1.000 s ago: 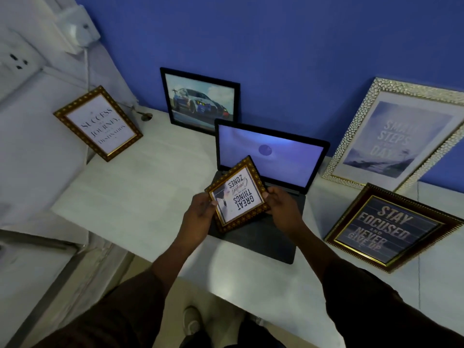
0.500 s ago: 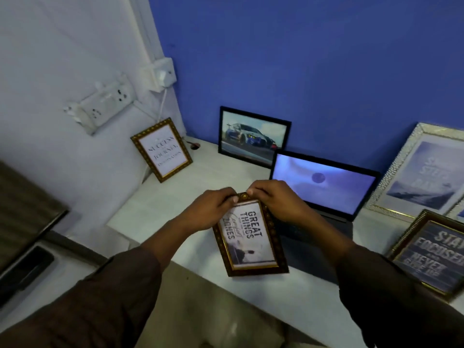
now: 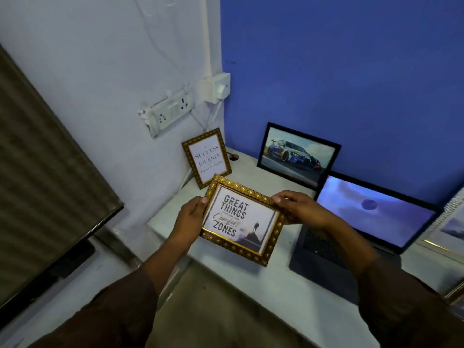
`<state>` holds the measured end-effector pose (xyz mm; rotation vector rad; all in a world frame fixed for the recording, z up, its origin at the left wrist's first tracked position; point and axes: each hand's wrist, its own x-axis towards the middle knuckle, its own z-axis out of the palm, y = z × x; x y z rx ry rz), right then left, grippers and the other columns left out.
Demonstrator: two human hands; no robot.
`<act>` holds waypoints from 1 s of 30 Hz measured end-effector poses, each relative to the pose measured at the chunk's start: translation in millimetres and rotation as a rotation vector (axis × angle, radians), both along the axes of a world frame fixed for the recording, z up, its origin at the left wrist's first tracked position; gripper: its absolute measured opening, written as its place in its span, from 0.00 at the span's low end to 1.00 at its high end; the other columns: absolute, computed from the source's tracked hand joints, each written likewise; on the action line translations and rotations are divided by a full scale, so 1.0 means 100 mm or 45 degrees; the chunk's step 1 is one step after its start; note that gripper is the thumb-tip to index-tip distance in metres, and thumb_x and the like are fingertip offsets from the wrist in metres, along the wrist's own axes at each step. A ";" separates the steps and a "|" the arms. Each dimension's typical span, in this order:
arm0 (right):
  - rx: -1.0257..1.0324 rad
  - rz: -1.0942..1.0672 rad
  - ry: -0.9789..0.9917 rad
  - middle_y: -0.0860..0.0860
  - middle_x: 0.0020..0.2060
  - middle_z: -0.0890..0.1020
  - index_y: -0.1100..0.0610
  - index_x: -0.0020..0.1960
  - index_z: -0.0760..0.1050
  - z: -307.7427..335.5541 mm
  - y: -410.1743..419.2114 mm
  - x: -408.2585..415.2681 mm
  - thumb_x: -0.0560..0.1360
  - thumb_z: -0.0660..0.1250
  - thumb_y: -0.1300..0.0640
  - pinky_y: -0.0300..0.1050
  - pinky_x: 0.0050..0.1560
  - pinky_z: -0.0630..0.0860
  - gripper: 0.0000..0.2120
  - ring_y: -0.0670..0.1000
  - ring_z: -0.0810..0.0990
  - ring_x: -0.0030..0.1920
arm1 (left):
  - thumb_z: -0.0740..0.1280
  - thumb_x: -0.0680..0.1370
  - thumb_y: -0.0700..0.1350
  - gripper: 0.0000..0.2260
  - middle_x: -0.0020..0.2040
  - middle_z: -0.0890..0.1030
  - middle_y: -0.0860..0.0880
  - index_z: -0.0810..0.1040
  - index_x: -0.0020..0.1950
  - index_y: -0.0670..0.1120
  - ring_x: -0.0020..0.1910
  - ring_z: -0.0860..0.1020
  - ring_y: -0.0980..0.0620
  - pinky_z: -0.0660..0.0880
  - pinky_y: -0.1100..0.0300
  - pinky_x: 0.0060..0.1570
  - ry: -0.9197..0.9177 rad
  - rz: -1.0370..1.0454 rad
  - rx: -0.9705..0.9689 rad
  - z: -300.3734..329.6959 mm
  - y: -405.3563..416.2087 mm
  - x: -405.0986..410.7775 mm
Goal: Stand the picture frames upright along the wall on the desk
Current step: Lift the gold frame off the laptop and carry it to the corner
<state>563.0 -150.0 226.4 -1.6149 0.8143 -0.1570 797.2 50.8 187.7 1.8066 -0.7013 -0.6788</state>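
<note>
I hold a gold-framed "Great Things" picture (image 3: 239,219) above the left part of the white desk (image 3: 253,179), its text upright toward me. My left hand (image 3: 189,217) grips its left edge and my right hand (image 3: 300,209) grips its top right edge. A gold "Success" frame (image 3: 206,158) leans upright against the white side wall just behind it. A black-framed car picture (image 3: 297,155) leans against the blue back wall. The corner of a silver frame (image 3: 452,222) shows at the right edge.
An open laptop (image 3: 371,212) with a lit screen sits on the desk right of my hands. A socket strip (image 3: 169,114) and a plugged charger (image 3: 216,90) hang on the white wall, with cables running down. A dark screen (image 3: 37,172) stands at the left.
The held frame has been turned from upside down to right way up and carried left toward the Success frame. My view has swung left, so the dark "Stay Focused" frame has left the view.
</note>
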 end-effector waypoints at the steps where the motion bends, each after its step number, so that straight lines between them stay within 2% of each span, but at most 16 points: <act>1: 0.073 -0.054 -0.030 0.55 0.52 0.86 0.50 0.58 0.82 -0.03 0.00 0.02 0.79 0.66 0.43 0.58 0.62 0.81 0.14 0.56 0.86 0.52 | 0.58 0.84 0.55 0.20 0.43 0.87 0.44 0.81 0.49 0.41 0.42 0.84 0.46 0.80 0.49 0.45 0.073 0.072 -0.022 -0.02 -0.01 0.03; 3: 0.205 -0.164 -0.090 0.58 0.55 0.85 0.51 0.60 0.82 -0.12 0.01 0.08 0.81 0.64 0.43 0.60 0.63 0.79 0.16 0.57 0.86 0.51 | 0.58 0.84 0.53 0.20 0.45 0.88 0.43 0.81 0.51 0.39 0.45 0.86 0.44 0.81 0.45 0.49 0.174 0.180 -0.053 -0.05 -0.06 0.05; 6: 0.365 -0.324 -0.158 0.57 0.56 0.86 0.51 0.61 0.82 -0.27 0.05 0.24 0.81 0.61 0.40 0.61 0.64 0.78 0.20 0.60 0.85 0.56 | 0.58 0.85 0.52 0.19 0.46 0.88 0.43 0.81 0.53 0.38 0.48 0.86 0.41 0.82 0.44 0.50 0.257 0.235 -0.051 -0.05 -0.20 0.03; 10: 0.612 -0.704 -0.289 0.57 0.52 0.88 0.56 0.58 0.82 -0.39 0.00 0.52 0.81 0.61 0.40 0.59 0.59 0.80 0.22 0.59 0.87 0.52 | 0.55 0.86 0.52 0.20 0.50 0.88 0.44 0.84 0.56 0.44 0.45 0.87 0.49 0.81 0.58 0.43 0.381 0.263 -0.032 -0.02 -0.46 -0.03; 12: 0.610 -0.785 -0.274 0.57 0.48 0.89 0.57 0.56 0.83 -0.42 -0.06 0.60 0.80 0.61 0.38 0.59 0.55 0.82 0.24 0.60 0.88 0.48 | 0.53 0.85 0.57 0.23 0.46 0.89 0.48 0.85 0.55 0.49 0.43 0.88 0.50 0.81 0.58 0.43 0.487 0.246 0.041 -0.01 -0.54 -0.04; 14: 0.580 -0.798 -0.234 0.56 0.47 0.89 0.56 0.55 0.84 -0.45 -0.18 0.65 0.80 0.60 0.37 0.61 0.55 0.83 0.24 0.60 0.88 0.47 | 0.52 0.83 0.63 0.26 0.45 0.89 0.47 0.85 0.55 0.51 0.45 0.88 0.48 0.82 0.53 0.48 0.625 0.233 0.110 -0.02 -0.64 0.01; 18: 0.585 -0.762 -0.134 0.56 0.46 0.89 0.54 0.54 0.85 -0.55 -0.44 0.72 0.80 0.58 0.35 0.64 0.56 0.82 0.26 0.61 0.88 0.47 | 0.48 0.81 0.68 0.32 0.57 0.87 0.43 0.81 0.67 0.50 0.56 0.85 0.42 0.77 0.40 0.63 0.875 0.158 0.186 -0.15 -0.82 0.10; 21: 0.575 -0.753 -0.050 0.56 0.42 0.89 0.56 0.53 0.84 -0.63 -0.63 0.75 0.81 0.56 0.36 0.58 0.49 0.84 0.27 0.61 0.88 0.46 | 0.47 0.80 0.70 0.34 0.63 0.84 0.43 0.80 0.69 0.52 0.62 0.82 0.41 0.73 0.37 0.67 1.007 0.056 0.213 -0.26 -0.98 0.15; 23: 0.491 -0.715 -0.028 0.55 0.43 0.89 0.55 0.53 0.84 -0.68 -0.73 0.76 0.81 0.56 0.36 0.52 0.44 0.84 0.26 0.59 0.88 0.46 | 0.48 0.79 0.71 0.35 0.67 0.81 0.42 0.79 0.70 0.50 0.66 0.80 0.40 0.70 0.37 0.70 1.080 -0.020 0.199 -0.32 -1.11 0.21; 28: 0.496 -0.685 0.048 0.53 0.46 0.89 0.53 0.54 0.85 -0.88 -0.95 0.87 0.81 0.56 0.36 0.58 0.54 0.83 0.26 0.58 0.87 0.50 | 0.50 0.75 0.75 0.41 0.68 0.80 0.40 0.80 0.69 0.46 0.69 0.76 0.37 0.66 0.38 0.73 1.307 -0.084 0.222 -0.52 -1.46 0.46; 30: 0.516 -0.742 0.054 0.55 0.47 0.89 0.55 0.54 0.85 -0.94 -1.03 0.92 0.81 0.57 0.36 0.60 0.56 0.82 0.27 0.58 0.88 0.49 | 0.50 0.75 0.76 0.41 0.67 0.81 0.40 0.80 0.69 0.46 0.69 0.77 0.38 0.66 0.38 0.73 1.257 -0.098 0.265 -0.63 -1.61 0.55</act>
